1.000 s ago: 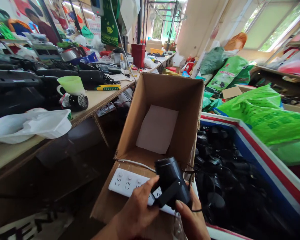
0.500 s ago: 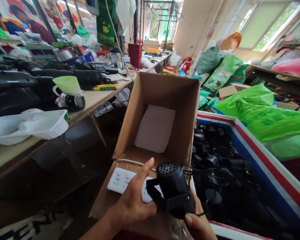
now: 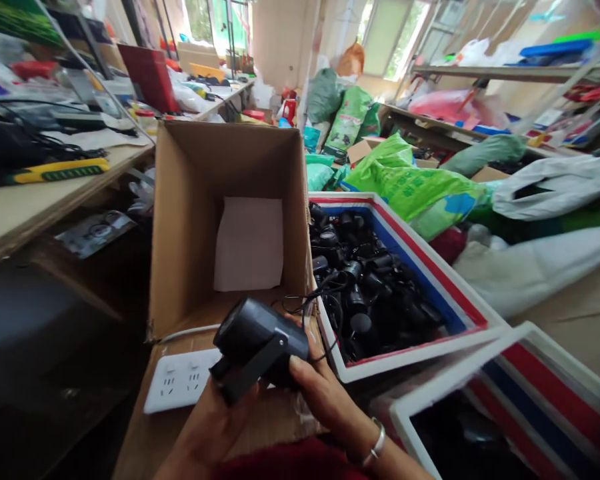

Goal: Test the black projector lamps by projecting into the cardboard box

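Catalogue, near to far, with clock directions taken from the black cylindrical unit (image 3: 263,340).

Your right hand (image 3: 320,390), a silver bracelet (image 3: 376,443) on its wrist: clenched on the rear of the unit, thumb on top. Your left hand (image 3: 213,417): under the unit's bracket (image 3: 250,367) at 7 o'clock, fingers largely hidden — whether its grip is closed, you cannot tell. The unit itself: tilted between your hands, its front end pointing to 10 o'clock, in front of the open cardboard box (image 3: 180,233).

White power strip (image 3: 175,380): 8 o'clock, on the box's near flap. Second crate (image 3: 405,420), striped inside: 4 o'clock. Box: 11 to 12 o'clock, a pale sheet (image 3: 249,245) inside. Striped crate (image 3: 425,250): 2 to 3 o'clock, just beside the box, holding a heap of black units (image 3: 375,280). Yellow-and-green tool (image 3: 63,171): 10 o'clock, on the desk (image 3: 117,160). Bright green bag (image 3: 395,170): 1 to 2 o'clock, beyond the striped crate. Red box (image 3: 150,77): 11 o'clock, farther up the desk.
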A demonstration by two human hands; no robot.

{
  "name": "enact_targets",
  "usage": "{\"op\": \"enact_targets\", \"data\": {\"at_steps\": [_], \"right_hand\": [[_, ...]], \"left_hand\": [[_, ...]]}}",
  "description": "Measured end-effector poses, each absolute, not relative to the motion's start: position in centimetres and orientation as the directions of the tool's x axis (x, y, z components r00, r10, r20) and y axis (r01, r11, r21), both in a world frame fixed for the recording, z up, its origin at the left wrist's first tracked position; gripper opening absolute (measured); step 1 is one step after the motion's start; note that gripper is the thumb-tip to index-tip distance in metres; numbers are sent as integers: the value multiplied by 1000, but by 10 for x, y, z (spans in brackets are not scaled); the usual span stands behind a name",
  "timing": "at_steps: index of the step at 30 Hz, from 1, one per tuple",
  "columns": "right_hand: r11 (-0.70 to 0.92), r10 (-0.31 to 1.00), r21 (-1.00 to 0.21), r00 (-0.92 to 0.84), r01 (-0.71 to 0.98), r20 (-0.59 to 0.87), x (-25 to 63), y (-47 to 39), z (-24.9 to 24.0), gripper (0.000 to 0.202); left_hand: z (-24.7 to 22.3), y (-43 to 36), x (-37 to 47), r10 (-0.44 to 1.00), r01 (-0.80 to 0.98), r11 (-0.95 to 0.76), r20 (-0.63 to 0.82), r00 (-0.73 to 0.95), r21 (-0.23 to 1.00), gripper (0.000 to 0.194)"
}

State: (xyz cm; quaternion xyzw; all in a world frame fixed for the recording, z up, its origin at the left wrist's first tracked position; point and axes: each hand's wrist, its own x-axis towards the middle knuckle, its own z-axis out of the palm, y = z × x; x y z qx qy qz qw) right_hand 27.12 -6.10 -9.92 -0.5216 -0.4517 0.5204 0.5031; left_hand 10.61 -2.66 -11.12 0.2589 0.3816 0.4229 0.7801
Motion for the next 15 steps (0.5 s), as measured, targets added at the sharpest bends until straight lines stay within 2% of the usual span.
{"op": "enact_targets", "data": {"at_steps": [3, 6, 7, 9, 12, 15], "right_hand": [[-62, 990, -997, -122, 34, -66, 283, -57, -90, 65], [-93, 958, -978, -249, 189, -139, 316, -55, -96, 79], [-138, 954, -949, -220, 282, -204, 331, -53, -103, 80], [-268, 947, -847, -34, 459, -318, 366, -49, -123, 65], [-455, 890, -700, 268, 550, -368, 409, -37, -163, 35], [-592, 806, -552, 429, 588, -407, 424, -23, -203, 27]], "left_hand": [[-107, -19, 114, 872, -554, 490, -387, 300, 673, 53], [-94, -5, 116, 877, -609, 479, -372, 304, 632, 62], [-89, 0, 115, 872, -621, 489, -360, 331, 612, 62], [-82, 10, 111, 861, -661, 509, -328, 389, 551, 58], [-82, 21, 106, 872, -720, 489, -264, 412, 492, 49], [-82, 21, 112, 838, -687, 537, -214, 502, 490, 34]]}}
